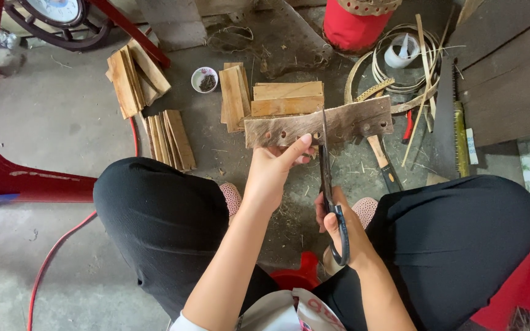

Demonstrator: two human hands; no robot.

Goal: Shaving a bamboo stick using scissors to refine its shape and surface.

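The left hand had its grip closed on the lower edge of a flat, weathered grey-brown strip of bark-like material with a row of round holes, thumb pressed on the face near the middle and the strip held level above the concrete floor. The right hand had its grip wrapped through the loops of a pair of long black-handled scissors — the blades ran straight up from that grip and crossed the strip just to the right of the left thumb, set only narrowly apart at the strip's edge.

Beyond both grips, on the floor, lay 2 short light-brown wooden blocks stacked just behind the strip. Left of those stood a leaning bundle of thin wooden slats, a small white bowl of dark bits, and 2 more heaps of slats further left. To the right of the scissor grip lay a wooden-handled tool, coiled pale cane strips and a handsaw.
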